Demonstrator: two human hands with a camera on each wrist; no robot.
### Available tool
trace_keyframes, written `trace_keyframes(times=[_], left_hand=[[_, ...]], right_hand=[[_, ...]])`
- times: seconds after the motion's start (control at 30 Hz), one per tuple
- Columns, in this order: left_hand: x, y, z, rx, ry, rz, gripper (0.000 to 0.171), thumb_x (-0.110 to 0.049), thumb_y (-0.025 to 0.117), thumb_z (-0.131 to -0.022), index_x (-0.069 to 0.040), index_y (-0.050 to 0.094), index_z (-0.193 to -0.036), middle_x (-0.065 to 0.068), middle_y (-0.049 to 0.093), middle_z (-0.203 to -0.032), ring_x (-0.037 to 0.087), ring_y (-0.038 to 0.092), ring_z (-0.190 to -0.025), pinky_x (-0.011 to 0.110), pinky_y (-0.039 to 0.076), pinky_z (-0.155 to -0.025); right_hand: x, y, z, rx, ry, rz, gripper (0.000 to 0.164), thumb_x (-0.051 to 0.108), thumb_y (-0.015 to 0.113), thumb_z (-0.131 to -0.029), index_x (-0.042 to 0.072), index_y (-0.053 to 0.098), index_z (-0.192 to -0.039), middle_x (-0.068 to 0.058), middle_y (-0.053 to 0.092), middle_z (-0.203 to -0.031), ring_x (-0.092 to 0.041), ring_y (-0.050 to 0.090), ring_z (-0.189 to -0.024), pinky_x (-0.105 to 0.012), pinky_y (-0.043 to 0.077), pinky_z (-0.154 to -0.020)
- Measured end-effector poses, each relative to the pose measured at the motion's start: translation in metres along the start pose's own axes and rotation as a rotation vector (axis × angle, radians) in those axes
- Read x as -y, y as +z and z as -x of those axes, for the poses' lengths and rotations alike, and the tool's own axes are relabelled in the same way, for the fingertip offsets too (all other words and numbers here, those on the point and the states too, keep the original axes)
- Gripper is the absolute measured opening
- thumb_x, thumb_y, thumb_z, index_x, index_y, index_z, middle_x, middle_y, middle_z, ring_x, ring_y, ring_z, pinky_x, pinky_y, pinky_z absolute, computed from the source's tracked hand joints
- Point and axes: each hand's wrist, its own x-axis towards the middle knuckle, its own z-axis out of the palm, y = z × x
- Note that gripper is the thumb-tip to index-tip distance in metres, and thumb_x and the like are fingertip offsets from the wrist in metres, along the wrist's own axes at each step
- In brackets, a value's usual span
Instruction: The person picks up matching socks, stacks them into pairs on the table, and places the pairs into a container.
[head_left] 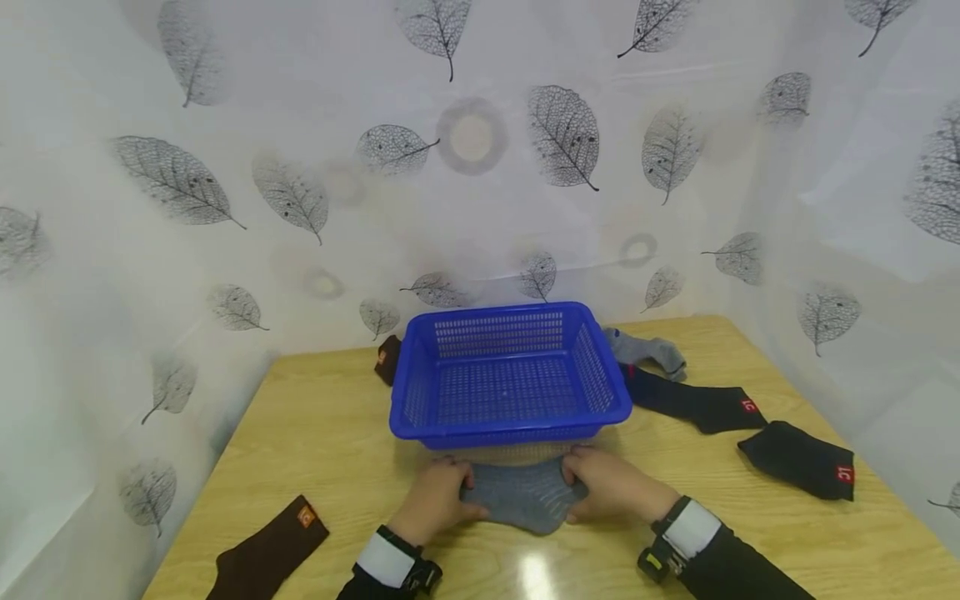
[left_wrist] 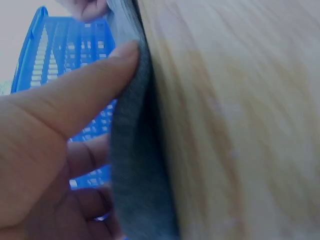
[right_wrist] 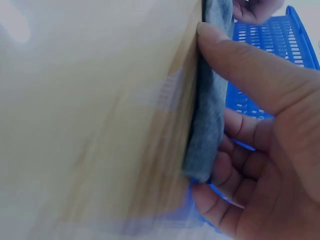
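Observation:
A grey sock (head_left: 525, 496) is stretched flat between both hands, close over the table in front of the basket. My left hand (head_left: 438, 500) pinches its left end, thumb on the near side and fingers behind, as the left wrist view shows of the sock (left_wrist: 135, 145). At the other end my right hand (head_left: 611, 483) grips it the same way; in the right wrist view the thumb lies along the sock (right_wrist: 207, 120) and the fingers curl at its far side. Just beyond the hands stands a blue plastic basket (head_left: 510, 429) with nothing in it.
On the wooden table (head_left: 337, 425), a brown sock (head_left: 266, 550) lies front left and another brown sock (head_left: 386, 358) beside the basket's left wall. To the right lie a light grey sock (head_left: 652, 354), a black sock (head_left: 697, 404) and a second black sock (head_left: 802, 462). A leaf-patterned sheet (head_left: 480, 217) hangs behind.

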Motion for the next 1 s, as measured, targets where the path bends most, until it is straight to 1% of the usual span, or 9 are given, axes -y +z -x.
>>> trace_keyframes(times=[0.17,0.33,0.43,0.53,0.6,0.7,0.83,0.9,1.0], left_hand=[[0.001,-0.003,0.002,-0.003,0.021,-0.008,0.041,-0.035,0.094,-0.069,-0.015,0.061,-0.081,-0.005,0.053,-0.077,0.011,0.049,-0.072,0.029,0.041,-0.067],[-0.002,-0.017,0.011,-0.036,0.070,0.031,0.032,-0.028,0.091,-0.075,-0.011,0.068,-0.089,-0.001,0.064,-0.088,0.018,0.061,-0.082,0.034,0.052,-0.075],[-0.003,-0.027,0.020,-0.038,0.063,0.070,0.027,-0.025,0.088,-0.079,-0.011,0.070,-0.093,-0.002,0.064,-0.091,0.014,0.061,-0.083,0.032,0.054,-0.074],[-0.004,-0.034,0.025,-0.014,0.050,0.095,0.023,-0.023,0.087,-0.081,-0.011,0.071,-0.094,-0.005,0.063,-0.089,0.008,0.058,-0.079,0.028,0.052,-0.068],[-0.004,-0.037,0.027,0.005,0.045,0.102,0.022,-0.023,0.086,-0.083,-0.011,0.071,-0.095,-0.006,0.061,-0.085,0.005,0.055,-0.075,0.025,0.049,-0.065],[-0.006,-0.041,0.028,0.013,0.048,0.107,0.020,-0.022,0.084,-0.084,-0.011,0.072,-0.095,-0.009,0.059,-0.080,0.002,0.051,-0.071,0.023,0.046,-0.062],[-0.007,-0.042,0.029,0.019,0.059,0.127,0.018,-0.021,0.083,-0.086,-0.010,0.072,-0.094,-0.011,0.055,-0.073,-0.001,0.045,-0.065,0.022,0.042,-0.059],[-0.007,-0.041,0.030,0.024,0.061,0.140,0.018,-0.021,0.083,-0.087,-0.009,0.072,-0.094,-0.012,0.053,-0.070,-0.002,0.043,-0.063,0.021,0.041,-0.057],[-0.007,-0.039,0.032,0.021,0.061,0.151,0.017,-0.021,0.082,-0.087,-0.009,0.073,-0.094,-0.013,0.053,-0.069,-0.003,0.043,-0.061,0.020,0.040,-0.056]], right_hand=[[-0.005,-0.003,0.002,0.025,-0.012,-0.066,0.042,0.033,0.091,-0.069,0.018,0.057,-0.088,0.011,0.052,-0.090,-0.006,0.048,-0.082,-0.030,0.048,-0.075],[-0.024,-0.030,0.010,0.092,-0.004,-0.214,0.029,0.026,0.085,-0.081,0.009,0.067,-0.098,0.006,0.062,-0.094,-0.004,0.054,-0.084,-0.027,0.050,-0.074],[-0.042,-0.056,0.018,0.101,0.060,-0.194,0.022,0.017,0.079,-0.085,0.003,0.071,-0.099,0.000,0.069,-0.093,-0.010,0.061,-0.083,-0.030,0.053,-0.072],[-0.063,-0.079,0.024,0.088,0.210,-0.164,0.017,0.013,0.074,-0.088,0.000,0.072,-0.100,-0.004,0.072,-0.094,-0.019,0.065,-0.085,-0.038,0.056,-0.073],[-0.080,-0.089,0.024,0.022,0.306,-0.143,0.018,0.014,0.071,-0.092,-0.002,0.071,-0.101,-0.009,0.073,-0.094,-0.025,0.068,-0.086,-0.044,0.057,-0.075],[-0.107,-0.096,0.017,-0.143,0.440,-0.124,0.024,0.016,0.066,-0.097,-0.006,0.068,-0.106,-0.020,0.072,-0.098,-0.038,0.068,-0.091,-0.052,0.055,-0.079],[-0.140,-0.094,0.007,-0.360,0.625,-0.162,0.040,0.019,0.056,-0.102,-0.014,0.056,-0.126,-0.035,0.062,-0.121,-0.051,0.060,-0.109,-0.059,0.051,-0.087],[-0.153,-0.093,0.005,-0.408,0.718,-0.214,0.049,0.022,0.052,-0.104,-0.017,0.048,-0.135,-0.040,0.054,-0.130,-0.054,0.055,-0.116,-0.060,0.050,-0.091],[-0.169,-0.091,0.004,-0.393,0.826,-0.271,0.059,0.026,0.048,-0.106,-0.021,0.040,-0.140,-0.044,0.046,-0.137,-0.056,0.051,-0.121,-0.061,0.048,-0.095]])
